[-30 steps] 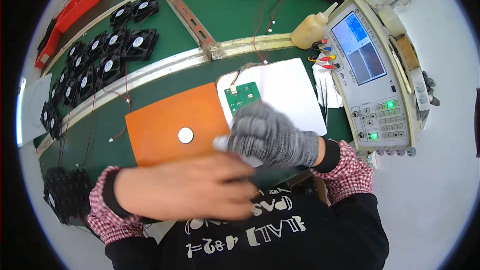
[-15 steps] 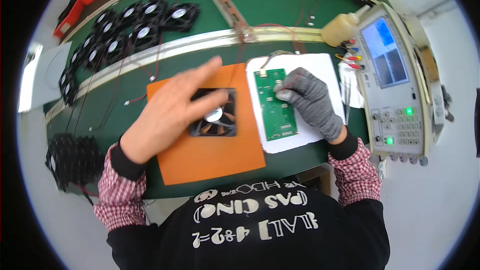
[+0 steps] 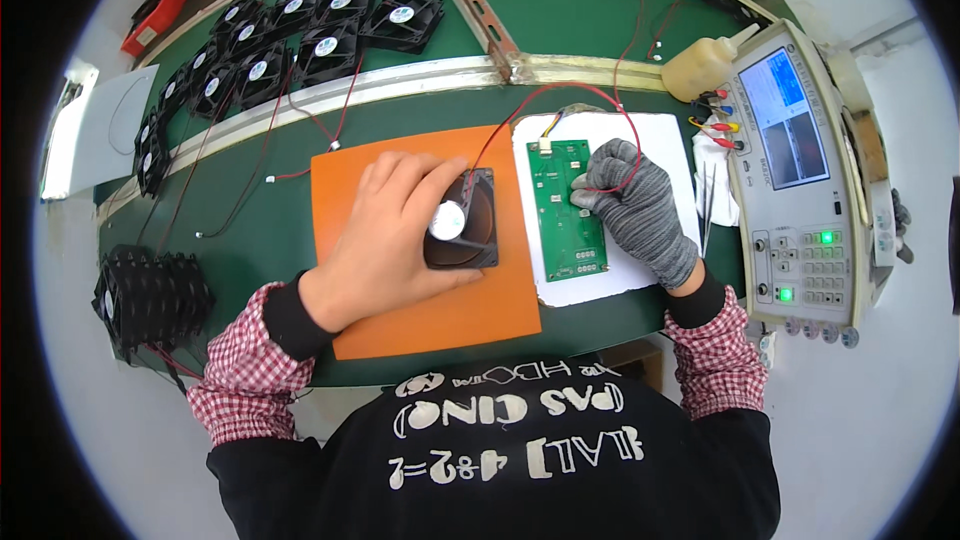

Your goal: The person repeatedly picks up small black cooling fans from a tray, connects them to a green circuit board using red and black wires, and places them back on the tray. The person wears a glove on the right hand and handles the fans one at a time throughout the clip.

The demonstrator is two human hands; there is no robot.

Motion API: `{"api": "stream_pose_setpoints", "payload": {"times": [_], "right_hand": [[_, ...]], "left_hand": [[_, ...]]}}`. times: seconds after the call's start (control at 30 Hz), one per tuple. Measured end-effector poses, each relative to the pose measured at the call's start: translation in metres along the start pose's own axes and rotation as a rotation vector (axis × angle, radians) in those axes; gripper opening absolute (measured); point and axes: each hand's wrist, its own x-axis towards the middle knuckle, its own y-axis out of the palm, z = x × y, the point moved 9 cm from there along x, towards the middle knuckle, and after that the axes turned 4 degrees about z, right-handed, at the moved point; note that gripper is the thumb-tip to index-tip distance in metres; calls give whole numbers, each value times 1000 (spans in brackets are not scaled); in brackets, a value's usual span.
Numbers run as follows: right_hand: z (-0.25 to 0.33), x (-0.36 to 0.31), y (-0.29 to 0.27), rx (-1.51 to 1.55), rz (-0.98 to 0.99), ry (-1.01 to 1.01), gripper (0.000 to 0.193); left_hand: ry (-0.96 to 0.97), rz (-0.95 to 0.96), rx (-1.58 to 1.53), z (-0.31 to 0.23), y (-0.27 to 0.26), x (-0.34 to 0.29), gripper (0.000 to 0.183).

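Observation:
A black square cooling fan [image 3: 487, 225] lies on an orange mat [image 3: 440, 325]. My bare left hand [image 3: 395, 225] holds it, index finger at the top edge and thumb along the bottom edge. Its blades look smeared, with the mat's colour showing through. From the fan a red cable [image 3: 565, 86] arcs over to my right hand [image 3: 640, 202], which wears a grey knit glove. There the fingertips pinch the cable's end over a green circuit board [image 3: 565, 230]; the plug itself is hidden. A white connector with coloured wires [image 3: 546, 145] sits at the board's top edge.
The board rests on a white pad [image 3: 640, 275]. Right of it stand tweezers [image 3: 708, 195], a bench instrument [image 3: 800, 190] with lit screen, and a squeeze bottle [image 3: 697, 68]. More black fans [image 3: 330, 48] crowd the far left, others are stacked [image 3: 150, 302] near left. A metal rail [image 3: 470, 0] crosses behind.
My left hand has come down from above the fan and closed around it; the fan has shifted slightly. The red cable now arcs up visibly. My right hand stays at the board.

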Motion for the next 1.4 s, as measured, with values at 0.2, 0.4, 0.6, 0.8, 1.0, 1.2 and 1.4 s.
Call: {"api": "stream_pose_setpoints", "payload": {"times": [0.2, 0.4, 0.6, 0.8, 1.0, 1.2, 1.4], "right_hand": [[9, -4, -6, -154, -31, -129, 18], [15, -3, -4, -138, -17, -120, 17], [14, -5, -3, -97, -16, -108, 16], [28, -7, -5, -198, -39, -171, 15], [21, -15, -13, 29, -154, -165, 10], [27, -11, -27, 74, -256, -205, 19], [84, -19, -24, -366, -265, -411, 56]], "left_hand": [[526, -918, 422, -100, -74, -63, 30], [-204, 257, -1945, -77, -47, -36, 36], [-135, 65, -1608, -64, -53, -41, 41], [362, -831, 527, -103, -91, -45, 45], [274, -569, 157, -5, -82, 94, 73], [-228, -21, 421, 155, -25, 112, 91], [581, 209, -212, -53, -13, 77, 46]]}}
